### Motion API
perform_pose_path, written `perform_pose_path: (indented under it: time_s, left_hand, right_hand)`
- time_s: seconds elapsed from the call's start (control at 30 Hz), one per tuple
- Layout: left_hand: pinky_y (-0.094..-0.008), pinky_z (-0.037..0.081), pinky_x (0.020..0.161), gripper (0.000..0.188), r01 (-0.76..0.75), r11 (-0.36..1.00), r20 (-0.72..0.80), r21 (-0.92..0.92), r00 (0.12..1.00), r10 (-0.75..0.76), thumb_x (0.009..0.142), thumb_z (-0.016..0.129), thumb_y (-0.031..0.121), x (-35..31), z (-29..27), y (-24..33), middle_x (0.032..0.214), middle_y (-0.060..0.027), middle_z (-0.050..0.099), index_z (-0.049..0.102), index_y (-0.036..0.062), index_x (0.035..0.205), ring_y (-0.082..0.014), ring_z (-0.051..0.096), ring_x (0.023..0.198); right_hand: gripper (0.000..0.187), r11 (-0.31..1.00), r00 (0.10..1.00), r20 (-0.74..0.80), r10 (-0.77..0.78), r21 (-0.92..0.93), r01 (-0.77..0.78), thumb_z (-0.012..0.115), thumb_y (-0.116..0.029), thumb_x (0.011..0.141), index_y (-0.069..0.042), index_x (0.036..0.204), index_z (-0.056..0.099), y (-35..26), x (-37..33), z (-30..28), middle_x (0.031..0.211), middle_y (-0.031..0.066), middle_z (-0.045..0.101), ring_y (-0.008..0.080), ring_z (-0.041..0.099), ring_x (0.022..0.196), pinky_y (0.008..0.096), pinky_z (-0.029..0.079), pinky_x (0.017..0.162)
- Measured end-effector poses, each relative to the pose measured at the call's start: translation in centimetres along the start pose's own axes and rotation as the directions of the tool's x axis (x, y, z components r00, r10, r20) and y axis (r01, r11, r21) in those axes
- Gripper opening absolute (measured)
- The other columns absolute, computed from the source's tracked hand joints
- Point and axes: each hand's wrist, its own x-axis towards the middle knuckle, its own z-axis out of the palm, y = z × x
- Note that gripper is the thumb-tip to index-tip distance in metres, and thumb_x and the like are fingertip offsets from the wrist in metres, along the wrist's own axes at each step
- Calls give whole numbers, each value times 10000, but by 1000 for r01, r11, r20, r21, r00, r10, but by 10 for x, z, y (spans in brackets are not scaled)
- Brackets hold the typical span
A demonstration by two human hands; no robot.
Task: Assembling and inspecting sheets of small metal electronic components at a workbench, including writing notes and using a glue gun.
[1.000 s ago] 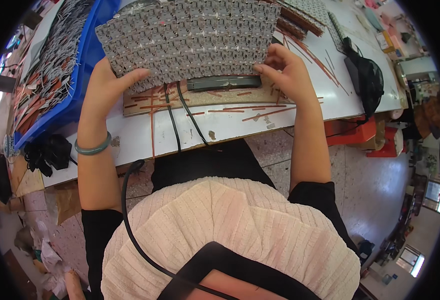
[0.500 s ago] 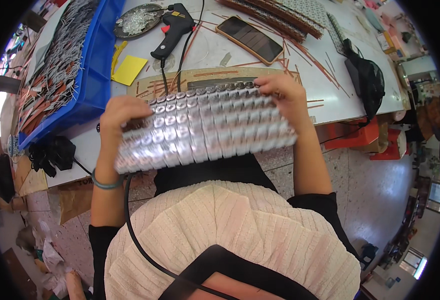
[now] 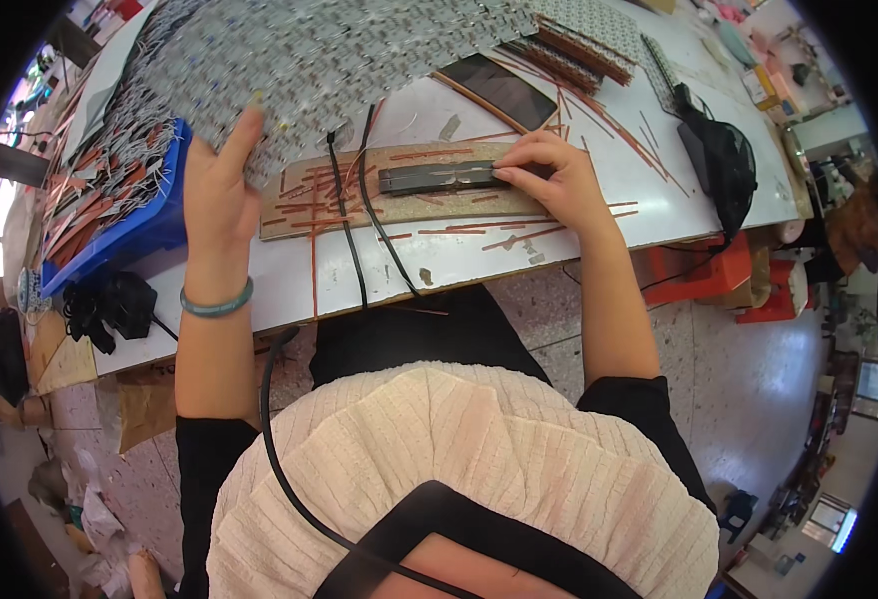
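My left hand grips the near edge of a wide grey metallic sheet patterned with rows of small pieces. Its thumb lies on top, and the sheet is raised and tilted over the far left of the table. With thumb and fingertips together, my right hand pinches the right end of a dark grey grooved bar. That bar lies on a brown board strewn with thin reddish-brown strips. Whether a smaller piece is between the right fingertips cannot be seen.
A blue bin of cut strips stands at the left, partly under the sheet. A phone lies beyond the bar, near stacked brown-edged sheets. Black cables cross the board. A black mesh-covered item sits at right.
The metallic sheet has gone from both hands in front of my body to the far left, held by the left hand alone. My right hand has let go of it and come to the bar.
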Motion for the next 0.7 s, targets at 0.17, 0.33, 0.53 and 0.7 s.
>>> perform_pose_path:
  time_s: [0.17,0.33,0.53,0.7]
  left_hand:
    - [-333,465,868,450,188,978,79,-90,980,-181,809,650,84,13,11,-18,1128,-111,559,447,-31,1194,-206,557,1013]
    - [-334,459,875,463,182,979,21,-94,983,-181,809,645,79,-1,11,-8,1143,-102,554,438,-2,1215,-187,549,1021]
    - [-305,428,903,451,277,935,187,-219,953,-239,808,656,87,-2,5,-7,1133,-85,567,462,7,1208,-158,549,1016]
    - [-305,428,906,442,245,941,202,-233,959,-200,814,661,109,-1,9,3,1141,-79,569,475,20,1206,-152,548,1023]
  right_hand:
    - [343,836,900,242,-363,-343,429,653,-236,776,-112,1095,630,-29,20,24,1168,121,544,295,477,1116,390,359,959]
    - [436,771,929,285,-237,-527,359,660,-289,733,-158,1146,606,-29,-1,-2,1201,87,547,307,455,1154,417,356,953]
    - [177,809,959,-266,-102,-582,-76,681,-103,736,-26,893,660,-4,-43,-60,1024,133,611,282,572,957,368,438,847]
    - [573,874,988,-145,50,484,27,691,-304,775,10,1194,458,-13,10,-18,1059,153,592,266,592,964,351,470,828]
